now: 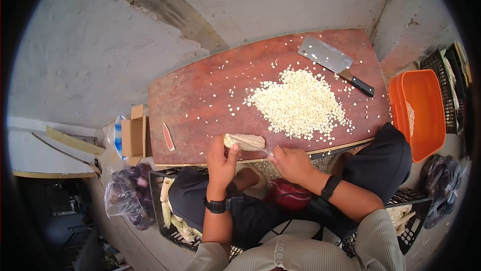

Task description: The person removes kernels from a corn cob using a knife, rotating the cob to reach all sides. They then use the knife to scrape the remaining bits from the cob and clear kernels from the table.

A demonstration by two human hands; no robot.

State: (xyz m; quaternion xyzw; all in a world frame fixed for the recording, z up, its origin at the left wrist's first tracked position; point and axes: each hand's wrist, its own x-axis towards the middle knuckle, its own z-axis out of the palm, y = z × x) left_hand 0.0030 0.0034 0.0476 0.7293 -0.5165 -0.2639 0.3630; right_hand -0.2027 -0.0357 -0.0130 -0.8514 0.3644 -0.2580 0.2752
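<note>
At the table's near edge, my left hand (220, 157) is closed around a corn cob (245, 142), which lies sideways. Pale kernels cover its left end, and the rest looks largely stripped. My right hand (293, 163) is closed on a small tool (269, 154) with a pale, shiny end at the cob's right tip; its exact kind is hidden by the fingers. Beyond both hands, a heap of loose white corn kernels (300, 103) is spread on the reddish-brown table (195, 95).
A cleaver (328, 55) lies at the back right, and a red pointed piece (168, 137) at the left. An orange bin (426, 115) stands right of the table. Black crates (163, 216) with cobs flank my legs. A cardboard box (134, 136) and plastic bags (128, 191) are at left.
</note>
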